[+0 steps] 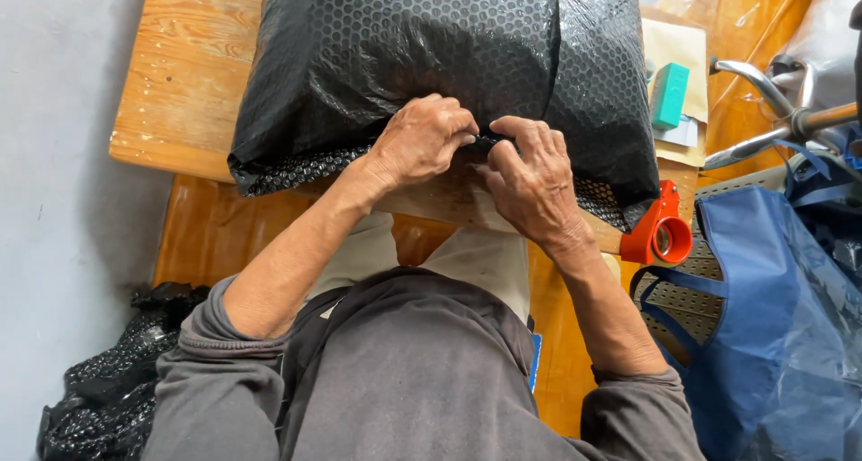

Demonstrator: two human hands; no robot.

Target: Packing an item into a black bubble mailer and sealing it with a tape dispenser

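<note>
Two hands meet at the near edge of a black bubble-wrap parcel [431, 66] lying on our wooden counter [180, 93]: our left hand [422, 140] and right hand [532, 181] both pinch its folded seam, fingers closed on the wrap. Just right of the parcel sit an orange tape dispenser [660, 230] and a green block [669, 95]; a blue bag [772, 335] lies further right.

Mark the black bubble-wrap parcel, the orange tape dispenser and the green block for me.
black bubble-wrap parcel [431, 48]: head view, middle of its top face.
orange tape dispenser [660, 232]: head view, on its round body.
green block [669, 95]: head view, centre of its top face.
</note>
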